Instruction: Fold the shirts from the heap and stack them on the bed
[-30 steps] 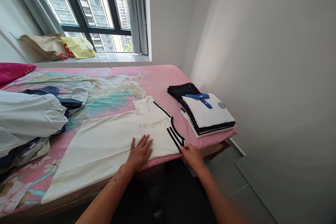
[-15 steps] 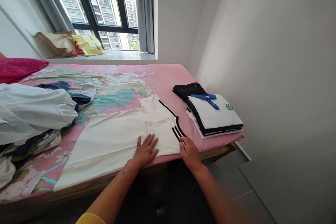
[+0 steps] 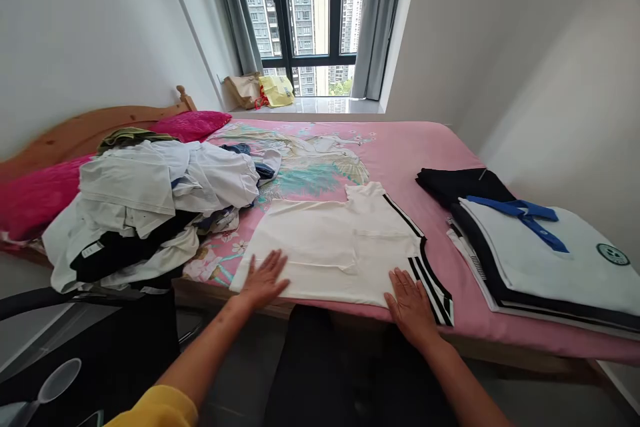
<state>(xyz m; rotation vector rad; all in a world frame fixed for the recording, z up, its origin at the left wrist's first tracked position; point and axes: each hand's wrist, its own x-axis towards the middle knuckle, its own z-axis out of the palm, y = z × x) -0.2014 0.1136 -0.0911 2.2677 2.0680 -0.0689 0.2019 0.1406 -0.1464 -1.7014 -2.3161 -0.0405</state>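
Loosed pinch on white garment (image 3: 320, 233) at striped end with right hand (image 3: 413, 303), laying it flat and spread; shifted left hand (image 3: 264, 280), likewise spread, toward opposite end, along bed's (image 3: 400, 147) near edge. Read as smoothing. Noted clothes heap (image 3: 150, 190) left, folded stack (image 3: 570, 267) right, limiting room.
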